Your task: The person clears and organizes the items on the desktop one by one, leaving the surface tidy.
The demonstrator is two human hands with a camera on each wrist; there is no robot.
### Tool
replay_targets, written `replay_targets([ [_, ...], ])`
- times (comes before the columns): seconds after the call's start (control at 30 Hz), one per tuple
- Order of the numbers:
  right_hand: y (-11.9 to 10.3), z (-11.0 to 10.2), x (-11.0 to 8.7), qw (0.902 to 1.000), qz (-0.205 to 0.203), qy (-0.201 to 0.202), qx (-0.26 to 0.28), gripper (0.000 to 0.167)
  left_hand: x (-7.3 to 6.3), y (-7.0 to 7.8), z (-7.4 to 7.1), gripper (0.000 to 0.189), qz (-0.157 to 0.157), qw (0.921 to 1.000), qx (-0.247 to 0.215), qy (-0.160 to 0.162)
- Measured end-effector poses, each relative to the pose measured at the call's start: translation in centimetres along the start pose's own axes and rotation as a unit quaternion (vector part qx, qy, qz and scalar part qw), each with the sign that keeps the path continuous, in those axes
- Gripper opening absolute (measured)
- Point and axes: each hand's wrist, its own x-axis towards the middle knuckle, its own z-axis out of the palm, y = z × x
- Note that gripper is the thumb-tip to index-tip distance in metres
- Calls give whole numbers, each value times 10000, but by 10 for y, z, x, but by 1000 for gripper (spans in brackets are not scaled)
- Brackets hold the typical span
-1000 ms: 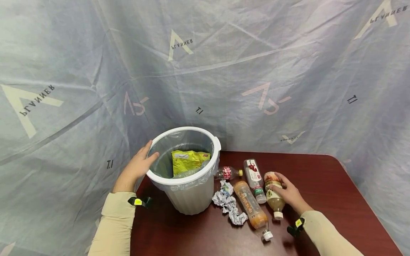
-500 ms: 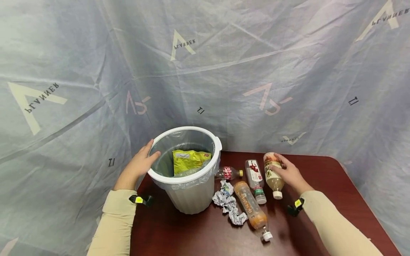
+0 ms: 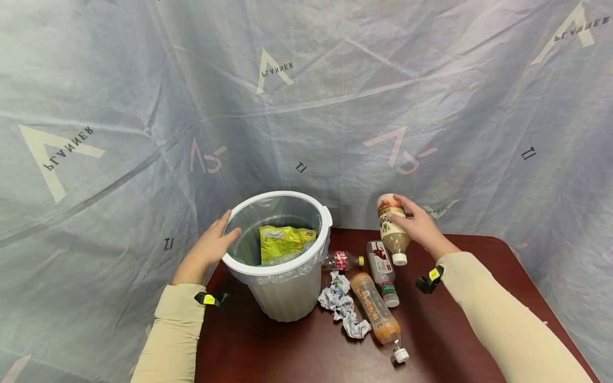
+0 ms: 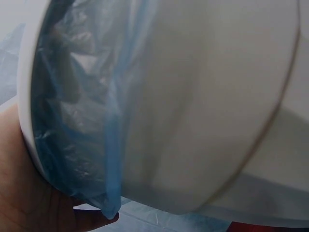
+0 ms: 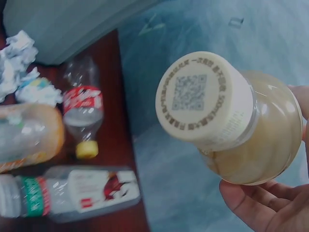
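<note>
A grey trash can with a white rim and clear liner stands on the table. My left hand holds its left rim, thumb over the opening; in the left wrist view, fingertips sit at the liner's lower edge. My right hand grips a plastic bottle of tan drink, label around it and cap pointing down, raised above the table. In the right wrist view its pale cap faces the camera. A yellow snack bag lies inside the can.
Right of the can lie a bottle with a red label, a clear bottle with a white label and an orange-labelled bottle. Crumpled paper lies beside them. A grey curtain hangs behind the dark red table.
My right hand has lifted the bottle of tan drink off the table, carrying it away from me and slightly left. My left hand stays on the trash can's rim.
</note>
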Motion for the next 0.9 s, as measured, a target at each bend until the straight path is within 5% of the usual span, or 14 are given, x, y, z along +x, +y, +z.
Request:
replay_targets([
  [0.4,-78,7,27,9995,-276,-164,53,76,0,-3,1,76,-18,10000,-81,-14],
  [0.9,-163,46,40,9945,-344,-605,779,71,0,-3,1,76,-51,10000,-71,-43],
])
